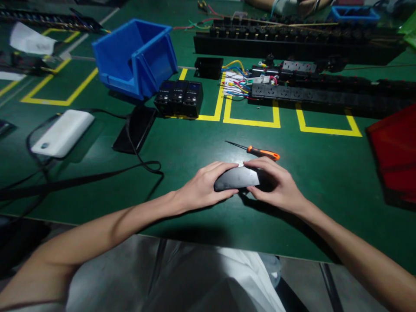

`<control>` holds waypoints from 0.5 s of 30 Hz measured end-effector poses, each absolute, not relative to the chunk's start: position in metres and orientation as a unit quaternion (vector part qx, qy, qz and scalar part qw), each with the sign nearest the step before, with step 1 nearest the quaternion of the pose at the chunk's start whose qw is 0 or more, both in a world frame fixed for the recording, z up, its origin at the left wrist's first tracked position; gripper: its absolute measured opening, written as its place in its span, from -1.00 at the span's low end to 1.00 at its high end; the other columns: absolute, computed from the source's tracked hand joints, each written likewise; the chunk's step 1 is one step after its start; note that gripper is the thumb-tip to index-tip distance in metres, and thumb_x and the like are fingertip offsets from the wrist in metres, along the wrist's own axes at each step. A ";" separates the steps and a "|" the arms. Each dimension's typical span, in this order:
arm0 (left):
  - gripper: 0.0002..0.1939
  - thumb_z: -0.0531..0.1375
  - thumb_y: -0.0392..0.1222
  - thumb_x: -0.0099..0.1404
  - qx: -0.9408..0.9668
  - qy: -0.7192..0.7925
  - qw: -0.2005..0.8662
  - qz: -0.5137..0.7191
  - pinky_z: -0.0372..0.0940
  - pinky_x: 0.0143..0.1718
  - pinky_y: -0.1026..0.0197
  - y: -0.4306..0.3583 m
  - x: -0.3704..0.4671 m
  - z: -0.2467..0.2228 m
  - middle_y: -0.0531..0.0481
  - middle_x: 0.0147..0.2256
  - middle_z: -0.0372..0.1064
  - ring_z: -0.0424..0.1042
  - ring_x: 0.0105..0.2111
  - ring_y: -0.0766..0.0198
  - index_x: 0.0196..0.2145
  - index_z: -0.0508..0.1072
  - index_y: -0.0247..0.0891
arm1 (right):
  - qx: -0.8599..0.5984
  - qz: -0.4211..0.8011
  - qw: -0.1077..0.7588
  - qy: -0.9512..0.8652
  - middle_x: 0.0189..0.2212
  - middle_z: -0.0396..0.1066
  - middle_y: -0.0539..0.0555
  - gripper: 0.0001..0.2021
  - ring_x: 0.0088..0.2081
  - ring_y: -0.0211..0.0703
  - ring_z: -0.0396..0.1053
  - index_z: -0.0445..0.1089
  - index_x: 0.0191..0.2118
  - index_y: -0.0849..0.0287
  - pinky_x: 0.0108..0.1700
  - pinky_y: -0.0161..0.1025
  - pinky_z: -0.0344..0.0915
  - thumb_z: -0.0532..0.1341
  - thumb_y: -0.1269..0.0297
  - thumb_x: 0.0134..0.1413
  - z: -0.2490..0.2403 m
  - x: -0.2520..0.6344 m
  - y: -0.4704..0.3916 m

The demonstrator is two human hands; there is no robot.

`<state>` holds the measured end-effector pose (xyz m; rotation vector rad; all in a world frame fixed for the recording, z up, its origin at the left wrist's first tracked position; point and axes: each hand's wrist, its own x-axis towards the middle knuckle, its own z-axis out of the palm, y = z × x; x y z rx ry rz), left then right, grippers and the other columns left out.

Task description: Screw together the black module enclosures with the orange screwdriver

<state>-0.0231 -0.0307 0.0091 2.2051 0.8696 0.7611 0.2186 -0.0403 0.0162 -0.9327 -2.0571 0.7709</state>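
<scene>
Between my two hands, just above the green table point(191, 160), is a dark grey and black casing point(235, 178) with a smooth face; its exact kind does not show. My left hand point(211, 182) grips its left end, thumb below and fingers above. At the other end, my right hand point(276, 180) pinches it with thumb and fingertips. A small pale bit shows at the top edge between the fingertips. Right behind the right hand lies a screwdriver point(260, 151) with an orange and black handle, its shaft pointing left.
Behind stand a blue bin point(130, 60), several black modules point(180, 97) and long black socket strips point(292, 93) with loose wires. A black phone point(134, 130), a white power bank point(63, 132) and cables lie left. A red bin point(394, 156) is right. Another person's hands point(302, 5) show at the top.
</scene>
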 end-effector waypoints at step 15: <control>-0.50 0.29 -0.10 0.29 0.823 0.342 0.349 0.290 0.37 0.07 0.14 -0.033 -0.021 0.012 -0.16 0.03 0.48 0.51 0.02 0.11 0.14 0.35 -0.29 | -0.368 0.246 0.314 -0.840 0.06 0.36 0.32 -0.50 0.08 0.12 0.39 0.24 0.25 0.17 0.11 0.09 0.38 0.25 0.29 0.23 0.013 0.214 -0.052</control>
